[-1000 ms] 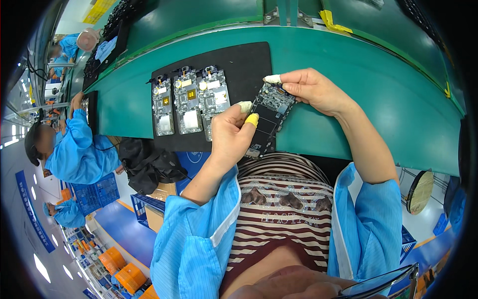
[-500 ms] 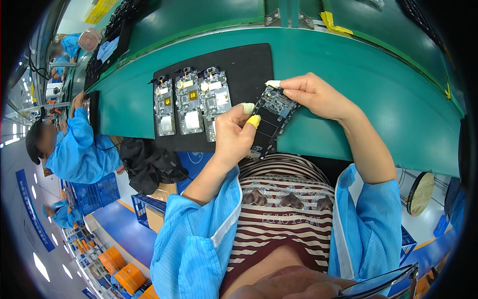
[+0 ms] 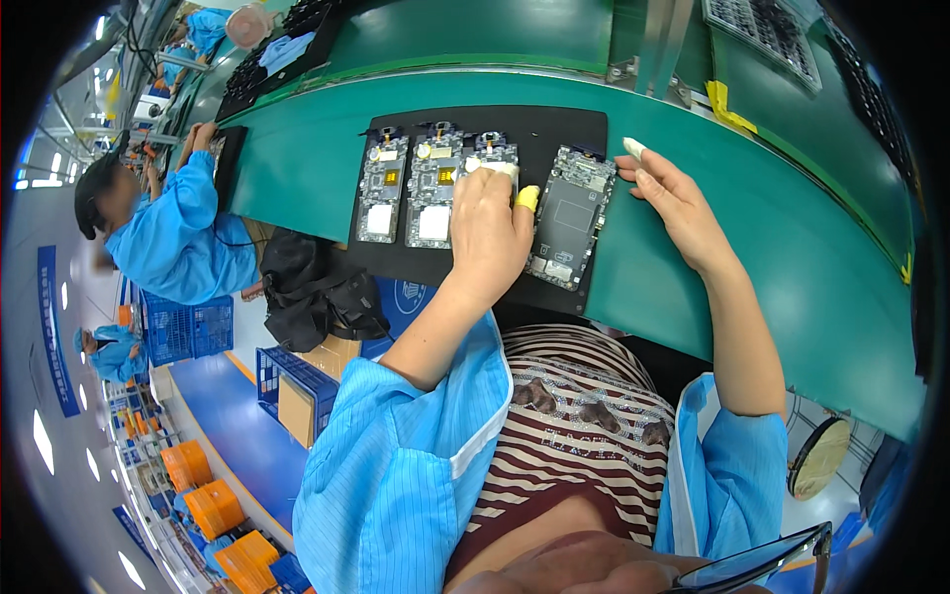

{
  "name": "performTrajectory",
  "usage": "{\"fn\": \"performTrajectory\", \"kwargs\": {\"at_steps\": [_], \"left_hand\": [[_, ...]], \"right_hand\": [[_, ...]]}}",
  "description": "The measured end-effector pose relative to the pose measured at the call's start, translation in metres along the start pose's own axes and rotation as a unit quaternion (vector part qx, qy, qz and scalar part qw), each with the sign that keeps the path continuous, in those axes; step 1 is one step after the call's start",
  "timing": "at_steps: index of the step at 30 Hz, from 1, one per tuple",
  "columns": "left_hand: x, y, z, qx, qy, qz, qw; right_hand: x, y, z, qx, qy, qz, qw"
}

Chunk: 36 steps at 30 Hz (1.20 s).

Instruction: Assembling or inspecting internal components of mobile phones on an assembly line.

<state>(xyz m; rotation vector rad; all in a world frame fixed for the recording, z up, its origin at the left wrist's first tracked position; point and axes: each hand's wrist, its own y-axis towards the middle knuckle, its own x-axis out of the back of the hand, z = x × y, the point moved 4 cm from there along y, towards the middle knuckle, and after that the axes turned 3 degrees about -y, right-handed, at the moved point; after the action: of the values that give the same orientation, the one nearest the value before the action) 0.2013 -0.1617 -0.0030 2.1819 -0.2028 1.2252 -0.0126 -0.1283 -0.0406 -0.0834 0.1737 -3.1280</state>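
Four narrow circuit boards lie side by side on a black mat [image 3: 327, 259]. My left hand [image 3: 492, 230], with white and yellow finger cots, is over the third circuit board [image 3: 492, 148] and covers most of it. Its thumb stands apart from the fingers at that board's right edge; whether the fingertips touch it is hidden. The rightmost circuit board [image 3: 569, 213] lies dark face up at the mat's right side. Just right of its upper end, my right hand [image 3: 673, 198] is open and holds nothing. The left circuit board [image 3: 382, 188] and second circuit board [image 3: 432, 188] show white and yellow patches.
The mat rests on a green workbench [image 3: 683, 287], with a raised rail [image 3: 554, 77] along its far side. A keyboard-like tray [image 3: 762, 40] lies beyond at the right. A co-worker [image 3: 178, 238] in blue sits at the left, near a black bag [image 3: 317, 292].
The rightmost circuit board, held in both hands before, now lies on the mat. My left hand has moved over the third board; my right hand has let go and moved off to the right.
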Motion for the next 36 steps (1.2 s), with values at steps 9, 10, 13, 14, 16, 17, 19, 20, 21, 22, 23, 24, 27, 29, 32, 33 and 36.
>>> {"fn": "performTrajectory", "kwargs": {"at_steps": [9,10,13,14,16,17,19,20,21,22,23,24,27,29,32,33,36], "left_hand": [[0.004,0.004,0.005,0.039,0.128,0.053,0.99],[0.004,0.004,0.006,0.049,0.134,0.08,0.987],[0.005,0.007,0.01,0.084,0.106,0.111,0.985],[0.01,0.008,0.01,0.06,0.112,0.088,0.988],[0.02,0.012,0.011,0.077,0.152,0.097,0.981],[0.026,0.013,0.014,0.096,0.191,0.106,0.971],[0.044,0.016,0.023,0.081,0.151,0.054,0.984],[0.05,0.016,0.025,0.079,0.085,0.045,0.992],[0.055,0.017,0.027,0.076,0.018,0.038,0.996],[0.055,0.016,0.032,0.149,-0.028,0.095,0.984],[0.052,0.015,0.033,0.145,-0.03,0.1,0.984],[0.045,0.008,0.035,0.186,-0.25,0.112,0.944],[0.037,-0.001,0.013,0.238,-0.514,0.142,0.812],[0.025,-0.007,-0.004,0.287,-0.633,0.23,0.681],[0.013,-0.012,-0.013,0.29,-0.664,0.281,0.629],[0.011,-0.013,-0.018,0.296,-0.675,0.305,0.602],[0.003,-0.016,-0.023,0.292,-0.68,0.308,0.598]], "right_hand": [[-0.001,0.002,0.001,-0.004,0.004,0.015,1.0],[-0.001,0.002,0.001,-0.002,0.003,0.015,1.0],[0.001,0.003,0.0,0.002,0.008,0.012,1.0],[0.0,0.002,0.001,0.002,0.008,0.0,1.0],[-0.001,0.001,0.002,0.001,0.01,-0.014,1.0],[0.0,0.002,0.004,0.006,0.013,-0.031,0.999],[0.003,0.0,0.005,0.012,0.018,-0.048,0.999],[0.008,0.0,0.006,0.039,0.02,-0.067,0.997],[0.012,0.0,0.007,0.064,0.022,-0.087,0.994],[0.015,0.001,0.007,0.063,0.024,-0.092,0.993],[0.017,0.001,0.01,0.071,0.047,-0.066,0.994],[0.016,-0.001,0.013,0.08,0.069,-0.037,0.994],[-0.004,-0.005,0.021,0.033,0.159,0.068,0.984],[-0.016,-0.01,0.017,-0.006,0.202,0.117,0.972],[-0.019,-0.016,0.002,-0.108,0.271,0.117,0.949],[-0.02,-0.017,0.006,-0.111,0.293,0.162,0.936],[-0.02,-0.013,0.006,-0.095,0.298,0.212,0.926]]}}
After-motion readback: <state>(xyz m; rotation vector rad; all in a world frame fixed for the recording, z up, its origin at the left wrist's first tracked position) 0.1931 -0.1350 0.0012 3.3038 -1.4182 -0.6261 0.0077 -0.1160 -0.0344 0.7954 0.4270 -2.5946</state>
